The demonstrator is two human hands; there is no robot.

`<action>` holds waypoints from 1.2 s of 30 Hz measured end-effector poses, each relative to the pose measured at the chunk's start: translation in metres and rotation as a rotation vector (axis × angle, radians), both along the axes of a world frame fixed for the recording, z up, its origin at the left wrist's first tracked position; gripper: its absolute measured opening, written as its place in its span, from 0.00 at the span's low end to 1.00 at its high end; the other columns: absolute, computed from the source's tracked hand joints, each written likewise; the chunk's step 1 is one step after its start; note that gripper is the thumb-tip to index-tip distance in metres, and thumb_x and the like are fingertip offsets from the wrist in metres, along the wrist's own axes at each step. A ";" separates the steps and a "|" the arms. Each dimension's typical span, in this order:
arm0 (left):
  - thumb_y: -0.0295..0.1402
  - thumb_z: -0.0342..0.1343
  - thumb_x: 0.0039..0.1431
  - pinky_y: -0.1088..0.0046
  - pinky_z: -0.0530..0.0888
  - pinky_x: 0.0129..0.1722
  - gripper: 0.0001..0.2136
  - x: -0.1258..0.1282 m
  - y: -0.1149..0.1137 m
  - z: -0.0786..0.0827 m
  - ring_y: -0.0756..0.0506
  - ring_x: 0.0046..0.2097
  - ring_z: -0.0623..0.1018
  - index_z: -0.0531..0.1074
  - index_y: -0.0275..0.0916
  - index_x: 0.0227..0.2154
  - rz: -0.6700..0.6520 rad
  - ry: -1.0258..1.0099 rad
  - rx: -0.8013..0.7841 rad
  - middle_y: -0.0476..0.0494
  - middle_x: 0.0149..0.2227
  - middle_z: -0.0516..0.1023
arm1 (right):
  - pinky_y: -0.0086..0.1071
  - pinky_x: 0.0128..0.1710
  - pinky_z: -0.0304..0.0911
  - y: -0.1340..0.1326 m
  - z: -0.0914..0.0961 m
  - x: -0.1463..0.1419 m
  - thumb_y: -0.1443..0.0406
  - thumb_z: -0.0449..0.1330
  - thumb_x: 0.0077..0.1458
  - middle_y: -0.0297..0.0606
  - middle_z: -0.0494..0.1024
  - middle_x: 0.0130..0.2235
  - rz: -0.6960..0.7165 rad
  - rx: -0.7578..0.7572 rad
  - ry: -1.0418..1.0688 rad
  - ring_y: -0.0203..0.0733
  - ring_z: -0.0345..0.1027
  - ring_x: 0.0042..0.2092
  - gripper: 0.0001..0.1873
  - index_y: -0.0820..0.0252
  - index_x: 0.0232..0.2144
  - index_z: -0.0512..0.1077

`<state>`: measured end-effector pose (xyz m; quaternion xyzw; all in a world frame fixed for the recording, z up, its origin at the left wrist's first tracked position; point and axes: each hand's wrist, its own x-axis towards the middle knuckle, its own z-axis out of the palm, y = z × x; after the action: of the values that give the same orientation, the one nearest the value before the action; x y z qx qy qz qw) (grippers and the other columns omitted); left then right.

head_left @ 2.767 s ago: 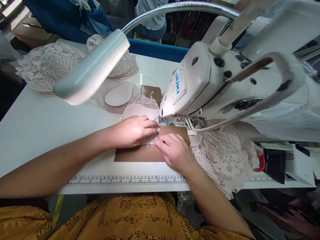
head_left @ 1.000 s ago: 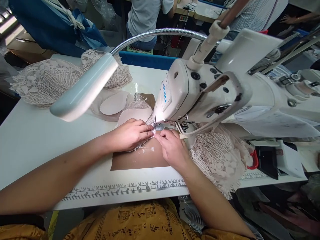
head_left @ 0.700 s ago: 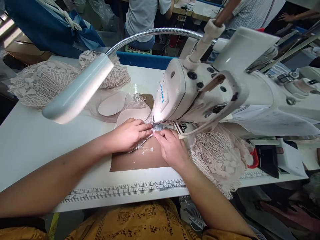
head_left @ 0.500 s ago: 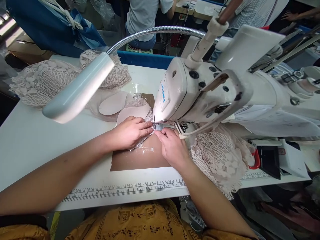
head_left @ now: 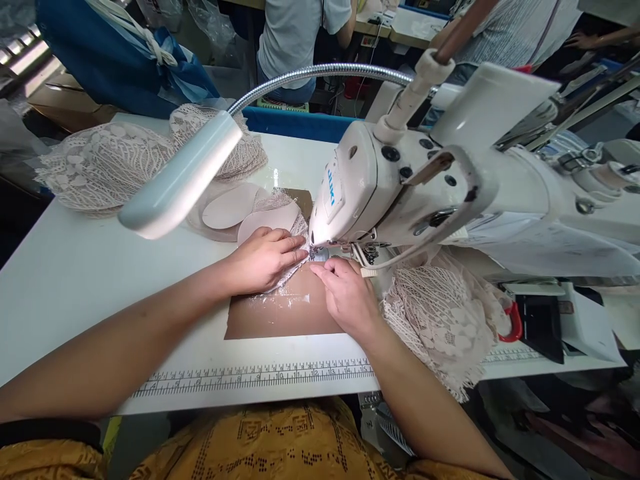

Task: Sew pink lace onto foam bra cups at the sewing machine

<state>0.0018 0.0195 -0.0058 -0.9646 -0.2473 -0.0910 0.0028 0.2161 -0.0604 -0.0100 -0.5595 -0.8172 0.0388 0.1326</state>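
My left hand (head_left: 267, 261) lies palm down on a piece of beige lace (head_left: 301, 227), its fingers stretched toward the needle area of a white sewing machine (head_left: 350, 177). The lace runs under those fingers, with smooth pale oval cup-like pieces (head_left: 267, 223) attached or lying beside it. Just right of the presser foot (head_left: 318, 253), my right hand (head_left: 350, 293) is closed, index finger and thumb together near the lace edge. Whatever sits between those fingertips is hidden. Both hands are over a brown, shiny taped sheet (head_left: 280, 317) on the table.
Lace bundles (head_left: 107, 163) lie at the back left, and another lace pile (head_left: 440, 310) sits right of my right hand. A lamp (head_left: 183, 173) on a bent metal neck hangs over the table. A ruler strip (head_left: 260, 377) follows the front edge. A person (head_left: 290, 40) sits beyond.
The left fingertips have drawn slightly apart from the right ones, leaving a small gap at the lace edge. The whole view has shifted a little.
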 end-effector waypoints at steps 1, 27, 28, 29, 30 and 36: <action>0.31 0.48 0.65 0.60 0.66 0.43 0.18 0.000 0.000 0.000 0.36 0.52 0.70 0.67 0.37 0.57 0.005 0.008 0.005 0.36 0.57 0.72 | 0.36 0.36 0.58 0.000 0.000 0.000 0.73 0.50 0.60 0.40 0.77 0.40 0.001 0.000 0.007 0.46 0.63 0.42 0.23 0.54 0.52 0.75; 0.37 0.51 0.64 0.61 0.73 0.46 0.16 0.002 -0.038 0.028 0.38 0.46 0.74 0.74 0.30 0.47 -0.059 -0.067 -0.261 0.31 0.48 0.75 | 0.35 0.40 0.62 -0.004 0.004 0.008 0.73 0.50 0.59 0.40 0.79 0.40 0.076 0.020 0.146 0.43 0.68 0.40 0.20 0.59 0.48 0.76; 0.37 0.51 0.65 0.60 0.72 0.47 0.17 0.003 -0.037 0.025 0.38 0.48 0.74 0.73 0.30 0.49 -0.061 -0.080 -0.253 0.31 0.50 0.74 | 0.34 0.39 0.61 -0.005 0.005 0.007 0.73 0.50 0.59 0.39 0.78 0.39 0.092 0.010 0.124 0.42 0.67 0.39 0.20 0.59 0.48 0.76; 0.37 0.51 0.65 0.60 0.72 0.48 0.17 0.004 -0.036 0.022 0.38 0.49 0.73 0.73 0.30 0.49 -0.060 -0.090 -0.242 0.30 0.52 0.74 | 0.34 0.38 0.60 -0.005 0.006 0.006 0.72 0.50 0.60 0.39 0.78 0.38 0.102 0.000 0.096 0.42 0.66 0.38 0.19 0.58 0.48 0.76; 0.37 0.51 0.65 0.60 0.72 0.48 0.17 0.004 -0.035 0.020 0.38 0.49 0.73 0.72 0.31 0.50 -0.055 -0.094 -0.230 0.30 0.53 0.73 | 0.34 0.37 0.59 -0.005 0.006 0.005 0.72 0.50 0.61 0.39 0.77 0.37 0.106 -0.008 0.065 0.42 0.65 0.37 0.19 0.57 0.47 0.77; 0.39 0.50 0.65 0.58 0.71 0.47 0.20 0.007 -0.030 0.014 0.37 0.47 0.73 0.71 0.30 0.53 -0.028 -0.056 -0.181 0.31 0.56 0.72 | 0.33 0.36 0.56 -0.005 0.006 0.001 0.70 0.51 0.62 0.38 0.75 0.36 0.093 -0.008 -0.020 0.40 0.63 0.35 0.16 0.56 0.45 0.77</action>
<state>0.0084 -0.0108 0.0078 -0.9615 -0.2408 -0.0951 -0.0923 0.2168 -0.0649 -0.0036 -0.5218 -0.8434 0.0426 0.1203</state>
